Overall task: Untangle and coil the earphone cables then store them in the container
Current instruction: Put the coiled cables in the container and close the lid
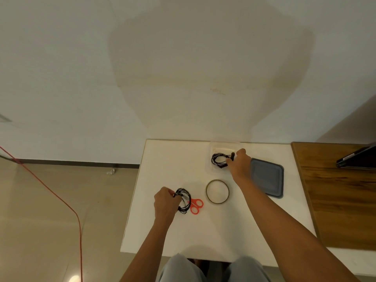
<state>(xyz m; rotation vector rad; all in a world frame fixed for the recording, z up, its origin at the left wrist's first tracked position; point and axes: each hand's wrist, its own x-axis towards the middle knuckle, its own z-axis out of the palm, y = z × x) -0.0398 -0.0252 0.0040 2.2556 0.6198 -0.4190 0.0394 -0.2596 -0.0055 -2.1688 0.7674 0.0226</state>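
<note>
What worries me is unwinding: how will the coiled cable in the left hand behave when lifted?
Probably floppy and light: the coiled cable is several thin loops, which the left hand grips at one side. Strands lie unevenly, so they may spring apart.

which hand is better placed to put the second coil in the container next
Left, probably: the left hand grips the second coil beside the scissors, while the right hand pinches the first coil in the container.
</note>
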